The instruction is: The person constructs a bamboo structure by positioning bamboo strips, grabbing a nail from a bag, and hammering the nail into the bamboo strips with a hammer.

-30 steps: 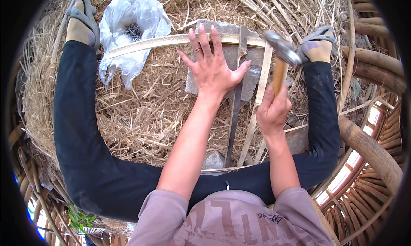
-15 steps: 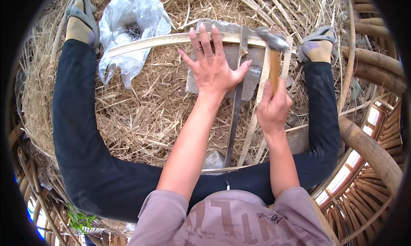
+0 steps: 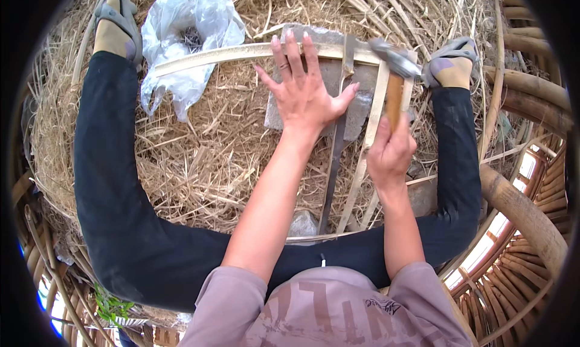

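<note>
My left hand [image 3: 304, 95] lies spread, its fingers pressing on a pale, curved bamboo strip [image 3: 232, 54] that crosses a grey stone block [image 3: 275, 113]. The thumb reaches over a dark, flat strip [image 3: 338, 144] running toward my lap. Around the wooden handle of a hammer [image 3: 394, 96], my right hand [image 3: 392, 149] is closed. The hammer's metal head is blurred, just above or on the corner where the long strip meets other pale strips [image 3: 378, 102] running toward me; I cannot tell whether it touches.
A crumpled clear plastic bag [image 3: 220, 17] with small dark pieces inside lies at the far left. Dry shavings [image 3: 193, 165] cover the ground between my outstretched legs [image 3: 109, 165]. Thick bamboo poles and a curved slatted bamboo piece [image 3: 522, 214] stand on the right.
The hammer and my right hand have shifted slightly right and a little down. My left hand stays spread on the strip; the whole view has drifted slightly.
</note>
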`<state>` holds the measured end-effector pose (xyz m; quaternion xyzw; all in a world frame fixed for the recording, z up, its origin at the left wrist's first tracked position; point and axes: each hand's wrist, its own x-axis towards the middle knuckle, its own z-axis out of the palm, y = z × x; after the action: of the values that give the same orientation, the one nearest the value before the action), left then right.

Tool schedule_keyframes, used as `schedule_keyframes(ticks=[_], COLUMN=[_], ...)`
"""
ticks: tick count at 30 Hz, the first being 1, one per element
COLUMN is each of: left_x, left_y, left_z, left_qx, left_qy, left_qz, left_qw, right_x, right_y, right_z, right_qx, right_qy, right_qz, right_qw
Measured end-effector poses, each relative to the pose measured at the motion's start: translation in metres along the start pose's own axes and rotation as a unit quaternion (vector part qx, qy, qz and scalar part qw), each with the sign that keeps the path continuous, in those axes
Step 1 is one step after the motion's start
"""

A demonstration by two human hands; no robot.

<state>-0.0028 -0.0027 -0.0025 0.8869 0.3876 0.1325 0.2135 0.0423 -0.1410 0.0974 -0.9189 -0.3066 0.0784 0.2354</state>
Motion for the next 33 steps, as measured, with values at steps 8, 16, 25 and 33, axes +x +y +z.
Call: schedule_keyframes(ticks=[8,16,25,33], left_x=[-0.001,-0.004,-0.002,-0.002], left_y=[0.000,0.001,0.003,0.001], left_z=[-0.002,-0.001,-0.001,0.000], left_qx=[-0.012,-0.025,-0.014,0.018], left_qy=[-0.004,-0.008,-0.001,-0.020], left_qz=[0.001,0.005,0.010,0.005], left_qw=[1.000,1.000,1.000,1.000], right_x=[0.000,0.002,0.004,0.014], right_y=[-0.007,-0.008,-0.008,-0.014], right_z=[0.002,-0.005,-0.009,-0.054], right_qx=[0.015,0.042,0.028,0.044], right_qy=[0.000,0.050,0.063,-0.016], right_qz=[0.002,0.013,0.023,0.083], right_qw=[1.000,0.998,0.997,0.995])
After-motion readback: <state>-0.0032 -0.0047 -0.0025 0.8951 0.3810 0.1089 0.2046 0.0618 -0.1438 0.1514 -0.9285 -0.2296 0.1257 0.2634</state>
